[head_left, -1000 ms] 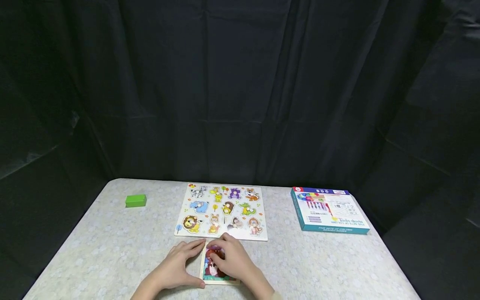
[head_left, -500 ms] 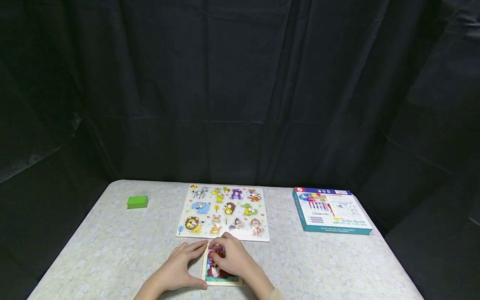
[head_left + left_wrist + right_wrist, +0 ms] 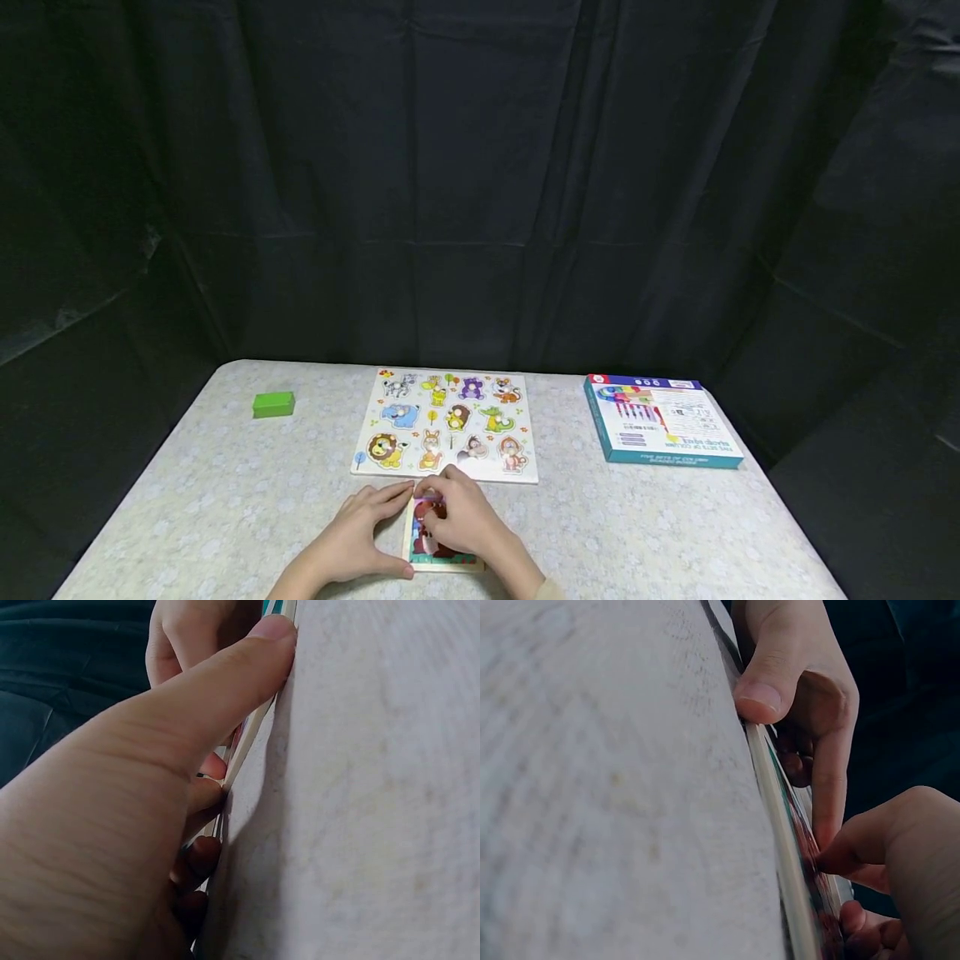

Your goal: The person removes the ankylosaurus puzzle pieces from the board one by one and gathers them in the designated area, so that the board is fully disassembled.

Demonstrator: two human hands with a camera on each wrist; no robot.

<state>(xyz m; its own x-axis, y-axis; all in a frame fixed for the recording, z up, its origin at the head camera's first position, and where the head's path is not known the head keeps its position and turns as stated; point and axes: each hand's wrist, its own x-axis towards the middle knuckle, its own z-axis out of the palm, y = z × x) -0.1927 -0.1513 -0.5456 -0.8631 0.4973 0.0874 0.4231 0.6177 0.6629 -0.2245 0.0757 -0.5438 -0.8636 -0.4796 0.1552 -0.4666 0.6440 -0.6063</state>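
A small jigsaw puzzle [image 3: 426, 546] in a pale wooden frame lies near the table's front, showing a brown animal over green. My left hand [image 3: 354, 533] spans its left side in the head view and holds the frame, thumb at the near corner and forefinger at the far corner. Over the upper part of the picture, my right hand [image 3: 467, 515] bends its thumb and fingers round a reddish puzzle piece [image 3: 424, 508], whose outline is mostly hidden. In the right wrist view, the thumb and fingertips touch the picture's surface.
Just beyond the small puzzle lies a white animal puzzle board [image 3: 413, 469]. A green block [image 3: 273, 405] stands at the far left of the patterned table [image 3: 202, 500], and a flat teal-edged box [image 3: 663, 422] lies at the right. Black curtain [image 3: 480, 183] surrounds the table's back and sides.
My right thumb and fingers have shifted slightly over the upper part of the picture, uncovering a little more of it. My left hand keeps its place on the frame.
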